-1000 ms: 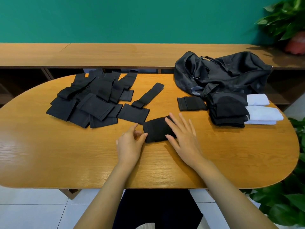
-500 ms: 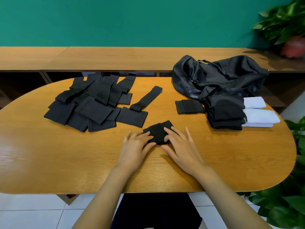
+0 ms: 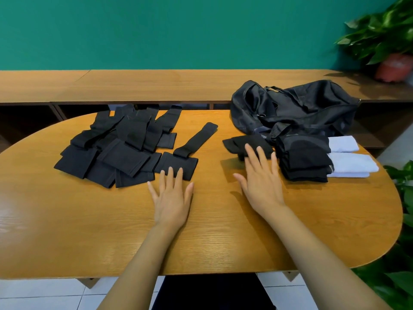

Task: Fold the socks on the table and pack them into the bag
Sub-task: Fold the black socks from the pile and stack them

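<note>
From my end, both hands are over the wooden table (image 3: pixel 67 231), and neither is gripping anything. The left hand (image 3: pixel 171 198) lies flat with its fingers straight and slightly spread. Its fingertips reach the near edge of a flat black sock (image 3: pixel 178 163), which lies at the right edge of the loose pile of unfolded black socks (image 3: pixel 116 153). 1 long sock (image 3: pixel 196 139) runs away from that flat piece toward the far side.

The right hand (image 3: pixel 261 184) is also spread, fingers straight. Its fingertips overlap a small folded black sock (image 3: pixel 243 142). I cannot tell whether they press on it or hover just above.

That folded sock sits just left of a stack of folded black socks (image 3: pixel 304 157). 2 white folded bundles (image 3: pixel 350 164) lie against the right side of the stack. The black bag (image 3: pixel 295 108) slumps at the far right of the table, just behind the stack, and all the socks I can see are outside it.

A potted plant (image 3: pixel 384 36) stands on the wooden bench (image 3: pixel 156 86) by the green wall.
</note>
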